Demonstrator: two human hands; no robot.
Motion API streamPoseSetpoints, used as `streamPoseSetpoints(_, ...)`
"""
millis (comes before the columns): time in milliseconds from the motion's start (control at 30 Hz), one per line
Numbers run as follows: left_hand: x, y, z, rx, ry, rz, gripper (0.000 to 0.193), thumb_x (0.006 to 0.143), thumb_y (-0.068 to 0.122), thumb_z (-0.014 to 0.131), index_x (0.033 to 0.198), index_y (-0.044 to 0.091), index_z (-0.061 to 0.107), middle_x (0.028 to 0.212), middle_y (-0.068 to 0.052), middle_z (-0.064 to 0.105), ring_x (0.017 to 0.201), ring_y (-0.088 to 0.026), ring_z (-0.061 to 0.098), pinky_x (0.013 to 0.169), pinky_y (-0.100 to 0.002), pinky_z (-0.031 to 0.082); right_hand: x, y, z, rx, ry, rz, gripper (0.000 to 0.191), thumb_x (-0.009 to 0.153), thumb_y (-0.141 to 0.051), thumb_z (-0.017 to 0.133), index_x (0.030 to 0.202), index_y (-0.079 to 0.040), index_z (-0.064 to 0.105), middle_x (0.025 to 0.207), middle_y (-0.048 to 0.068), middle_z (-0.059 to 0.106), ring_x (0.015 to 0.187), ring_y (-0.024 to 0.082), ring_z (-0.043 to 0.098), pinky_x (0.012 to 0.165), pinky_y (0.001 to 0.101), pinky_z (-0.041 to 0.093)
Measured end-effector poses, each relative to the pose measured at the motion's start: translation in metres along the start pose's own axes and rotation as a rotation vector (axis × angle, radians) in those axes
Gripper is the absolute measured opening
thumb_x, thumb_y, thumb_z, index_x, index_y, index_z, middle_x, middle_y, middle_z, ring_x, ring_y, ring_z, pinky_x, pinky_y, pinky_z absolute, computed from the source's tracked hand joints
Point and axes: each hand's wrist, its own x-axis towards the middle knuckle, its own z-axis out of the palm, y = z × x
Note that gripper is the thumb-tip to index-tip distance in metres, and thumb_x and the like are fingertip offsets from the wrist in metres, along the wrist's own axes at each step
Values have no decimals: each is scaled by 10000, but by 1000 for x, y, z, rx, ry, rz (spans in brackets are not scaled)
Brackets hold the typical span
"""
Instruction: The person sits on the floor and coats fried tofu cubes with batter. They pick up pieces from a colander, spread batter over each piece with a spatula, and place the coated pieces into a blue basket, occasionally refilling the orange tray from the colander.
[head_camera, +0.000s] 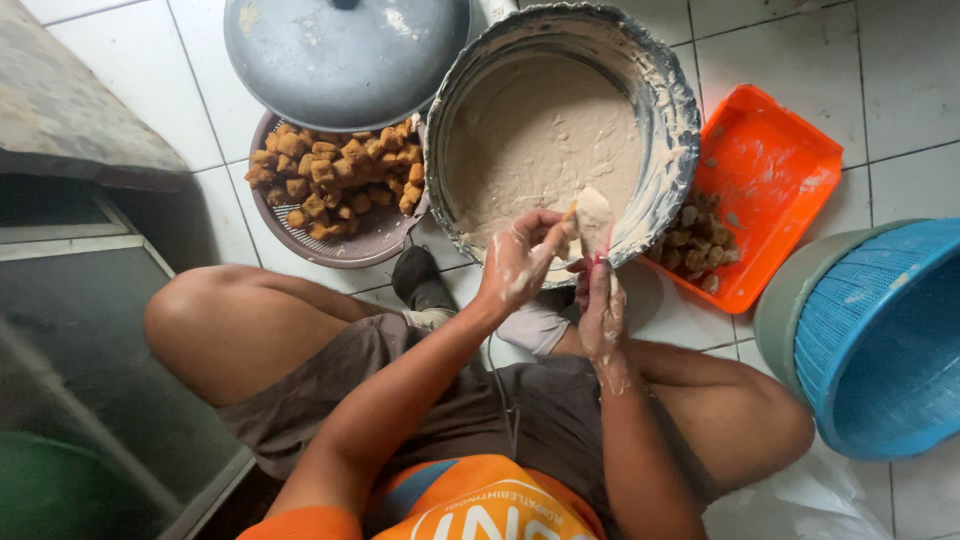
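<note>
Tiled floor (780, 40); battered piece (593, 220), seemingly upright.

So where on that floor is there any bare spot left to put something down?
Bare white tile lies past the orange tray, toward the picture's top right, and a strip runs between the grey lid and the concrete slab. It is crowded around the batter bowl, where both hands, the basket of fried cubes and the blue basket press close.
</note>
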Motion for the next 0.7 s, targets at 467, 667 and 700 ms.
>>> streamPoseSetpoints(467,-9,30,-16,-191,-274,46,434,1062,133,584,1482,21,569,1285,-92,700,1133,-147,631,1041,-316,523,3,-33,-39,-529,149,-422,316,1118,-260,477,1124,23,615,1033,137,568,951,290,586,837,402,467)
streamPoseSetpoints(667,-13,27,-17,-625,-541,108,595,1004,20,686,1537,24,422,1545,-78,514,1421,-171,530,1240,-348,417,-1,-49,-30,-571,139,-408,352,1117,-287,483,1146,27,638,1013,144,572,929,297,594,815,405,470)
streamPoseSetpoints(700,-12,25,-19,-643,-550,116,581,1020,39,686,1538,19,423,1570,-76,494,1443,-171,522,1248,-354,427,-1,-51,-30,-559,141,-410,360,1117,-296,482,1148,23,647,1006,144,571,921,296,595,811,404,471)
